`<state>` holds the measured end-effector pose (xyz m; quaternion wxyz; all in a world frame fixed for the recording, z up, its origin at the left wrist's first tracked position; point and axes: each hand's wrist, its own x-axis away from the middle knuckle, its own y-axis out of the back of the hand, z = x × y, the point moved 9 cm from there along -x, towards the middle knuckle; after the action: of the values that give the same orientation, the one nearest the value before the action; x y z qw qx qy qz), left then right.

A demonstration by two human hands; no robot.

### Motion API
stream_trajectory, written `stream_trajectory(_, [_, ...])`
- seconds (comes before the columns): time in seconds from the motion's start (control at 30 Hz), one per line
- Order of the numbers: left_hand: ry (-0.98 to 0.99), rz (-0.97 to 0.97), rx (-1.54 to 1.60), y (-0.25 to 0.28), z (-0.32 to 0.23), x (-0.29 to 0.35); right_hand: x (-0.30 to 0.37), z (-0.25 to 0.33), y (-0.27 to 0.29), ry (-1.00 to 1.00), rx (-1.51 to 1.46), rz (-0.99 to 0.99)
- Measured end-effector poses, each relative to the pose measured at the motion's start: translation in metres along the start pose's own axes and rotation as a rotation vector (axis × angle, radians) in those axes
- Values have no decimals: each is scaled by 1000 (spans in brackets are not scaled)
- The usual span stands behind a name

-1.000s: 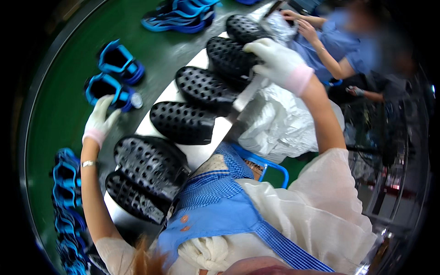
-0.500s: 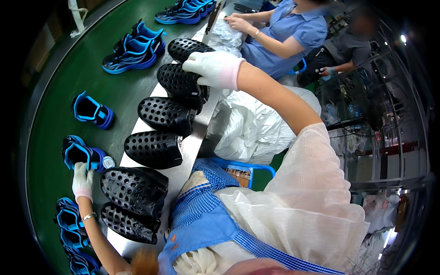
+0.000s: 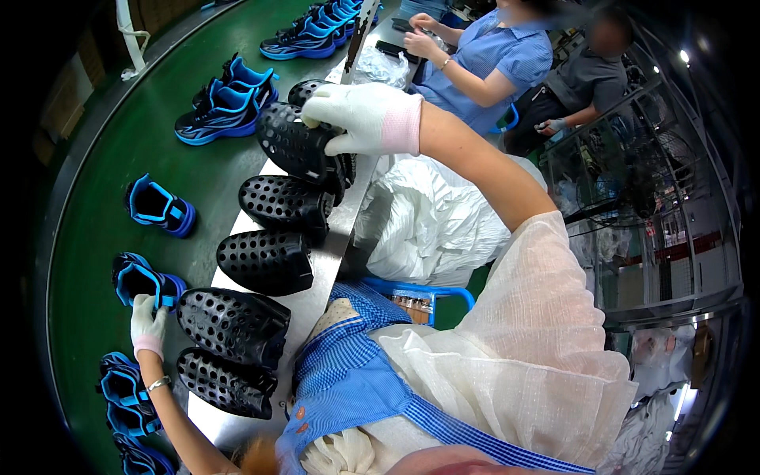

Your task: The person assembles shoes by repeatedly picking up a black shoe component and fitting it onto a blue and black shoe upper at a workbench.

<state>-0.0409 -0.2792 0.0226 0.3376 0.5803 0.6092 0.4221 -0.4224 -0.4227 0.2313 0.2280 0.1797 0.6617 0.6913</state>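
My right hand (image 3: 360,119), in a white glove with a pink cuff, is closed round the rear end of a black perforated plastic shoe tree (image 3: 291,144). That shoe tree sits tilted above its neighbours in a row on a metal ledge. Over on the left, my gloved left hand (image 3: 148,323) pinches the heel edge of a black and blue sneaker (image 3: 136,279) standing on the green belt. Between my hands lie several more shoe trees, among them one at mid-row (image 3: 265,260) and a shinier one (image 3: 233,324) nearer to me.
More sneakers (image 3: 226,103) stand along the green belt (image 3: 87,206). White plastic sheeting (image 3: 431,222) is heaped over something right of the ledge (image 3: 313,309), by a blue stool (image 3: 443,293). A co-worker in blue (image 3: 495,59) sits beyond; another person in grey (image 3: 590,87) is behind.
My right hand has shifted slightly left and taken a fuller hold of the shoe tree, which has risen and tilted. My left hand and its sneaker have slid slightly toward me and right.
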Motion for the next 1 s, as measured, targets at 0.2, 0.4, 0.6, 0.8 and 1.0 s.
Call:
stream_trajectory(0.2, [-66, -223, 82, 44, -10, 18, -33, 59, 26, 175, -188, -279])
stream_trajectory(0.4, [-181, 86, 1506, 55, -57, 36, -87, 168, 7, 512, -426, -303])
stream_trajectory(0.6, [-124, -338, 1899, 87, -94, 59, -108, 223, -19, 561, -603, -68])
stream_trajectory(0.8, [-113, -672, 1775, 93, -47, 73, -137, 246, -66, 377, -577, 118])
stream_trajectory(1.0, [153, -913, 1327, 114, -21, 130, -143, 296, -62, 440, -614, 135])
